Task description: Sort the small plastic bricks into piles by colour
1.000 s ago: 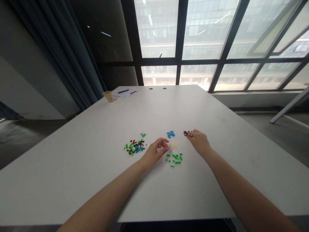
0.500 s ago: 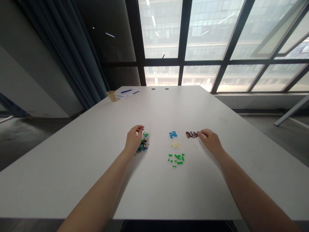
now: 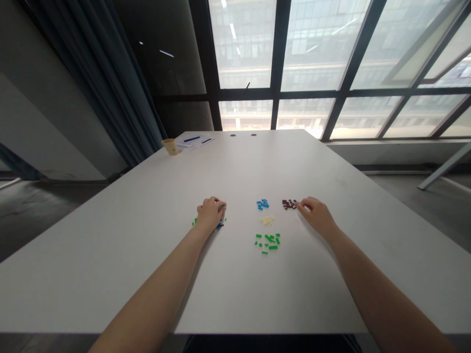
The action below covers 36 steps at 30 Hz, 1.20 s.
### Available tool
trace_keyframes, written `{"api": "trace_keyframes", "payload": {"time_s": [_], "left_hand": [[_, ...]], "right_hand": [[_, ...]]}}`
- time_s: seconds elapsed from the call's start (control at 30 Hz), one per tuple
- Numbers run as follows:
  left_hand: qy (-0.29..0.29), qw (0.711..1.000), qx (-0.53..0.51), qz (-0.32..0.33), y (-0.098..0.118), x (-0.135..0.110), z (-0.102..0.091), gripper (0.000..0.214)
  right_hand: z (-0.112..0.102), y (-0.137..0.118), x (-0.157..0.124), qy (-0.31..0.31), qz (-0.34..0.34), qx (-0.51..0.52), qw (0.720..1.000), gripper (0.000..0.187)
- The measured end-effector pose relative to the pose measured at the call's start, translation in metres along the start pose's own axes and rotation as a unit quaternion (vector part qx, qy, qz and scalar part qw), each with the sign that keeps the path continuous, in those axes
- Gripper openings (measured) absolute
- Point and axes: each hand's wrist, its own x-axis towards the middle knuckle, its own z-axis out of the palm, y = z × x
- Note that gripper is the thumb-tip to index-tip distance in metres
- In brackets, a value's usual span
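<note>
My left hand (image 3: 211,214) is over the mixed pile of small toy bricks (image 3: 220,226) and hides most of it. Its fingers are curled together, and whatever they grip is too small to name. At the right edge of the dark brown bricks (image 3: 289,204), my right hand (image 3: 315,213) has thumb and fingertips pinched together. Any piece between them cannot be made out. Between my hands lie a cluster of blue bricks (image 3: 262,204), a cluster of pale yellow bricks (image 3: 267,220) and, closest to me, spread-out green bricks (image 3: 273,247).
All of this lies on a long white table (image 3: 235,171). A paper cup (image 3: 170,146) stands at the far left edge, beside papers (image 3: 200,143) with a blue pen (image 3: 192,139) on them. Tall windows rise beyond the far end.
My left hand has moved right and slightly nearer, now covering most of the mixed pile. My right hand has shifted slightly left, staying at the brown bricks.
</note>
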Motion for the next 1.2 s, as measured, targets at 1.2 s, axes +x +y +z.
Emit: {"api": "trace_keyframes", "payload": {"time_s": [1.2], "left_hand": [[0.216,0.875,-0.282,0.328,0.072,-0.055,-0.025,0.039]], "right_hand": [[0.003,-0.017,-0.007,-0.057,-0.062,0.039,0.996,0.024]]}}
